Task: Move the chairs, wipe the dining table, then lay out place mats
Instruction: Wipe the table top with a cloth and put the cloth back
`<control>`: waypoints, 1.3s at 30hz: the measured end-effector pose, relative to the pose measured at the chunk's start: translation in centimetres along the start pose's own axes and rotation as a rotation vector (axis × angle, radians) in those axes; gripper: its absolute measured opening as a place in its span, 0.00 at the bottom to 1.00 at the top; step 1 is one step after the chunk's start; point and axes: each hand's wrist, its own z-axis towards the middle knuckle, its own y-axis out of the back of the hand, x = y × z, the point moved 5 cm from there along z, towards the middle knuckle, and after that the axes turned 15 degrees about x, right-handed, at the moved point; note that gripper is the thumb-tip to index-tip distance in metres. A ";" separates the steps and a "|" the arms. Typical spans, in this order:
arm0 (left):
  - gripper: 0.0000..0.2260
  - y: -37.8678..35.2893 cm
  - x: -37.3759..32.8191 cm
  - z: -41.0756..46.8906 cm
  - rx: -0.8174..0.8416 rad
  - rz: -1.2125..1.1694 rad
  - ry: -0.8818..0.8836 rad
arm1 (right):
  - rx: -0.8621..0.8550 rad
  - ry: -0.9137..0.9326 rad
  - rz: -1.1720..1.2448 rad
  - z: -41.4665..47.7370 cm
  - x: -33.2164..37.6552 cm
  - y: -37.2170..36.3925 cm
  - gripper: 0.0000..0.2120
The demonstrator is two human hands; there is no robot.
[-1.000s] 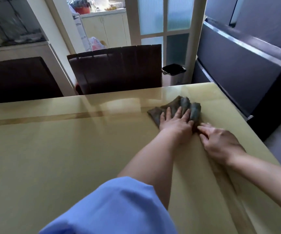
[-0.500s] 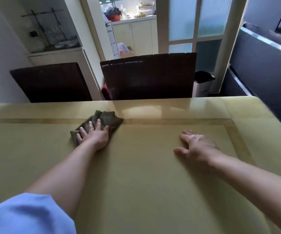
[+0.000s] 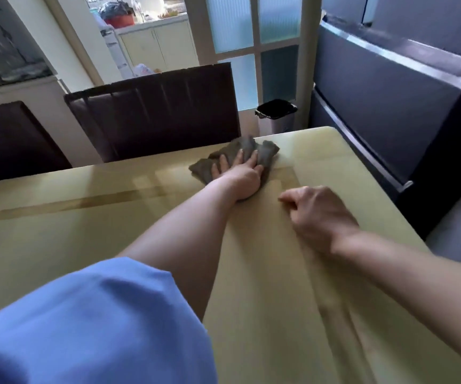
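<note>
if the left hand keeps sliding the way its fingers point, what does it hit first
Probably the dark chair back just past the table edge; the left hand pressing the cloth meets nothing else on the tabletop, though depth is unclear.

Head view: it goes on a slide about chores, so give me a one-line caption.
Left hand presses a dark cloth flat near the dining table's far right corner; right hand rests beside it.

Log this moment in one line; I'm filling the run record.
step: wiping | left hand: flat on cloth, far right corner | right hand: bracing on dining table | place mats: none visible
</note>
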 end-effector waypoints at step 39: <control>0.26 -17.3 3.7 -33.2 0.109 0.196 -0.100 | 0.317 -0.447 0.045 -29.8 -3.4 -7.0 0.29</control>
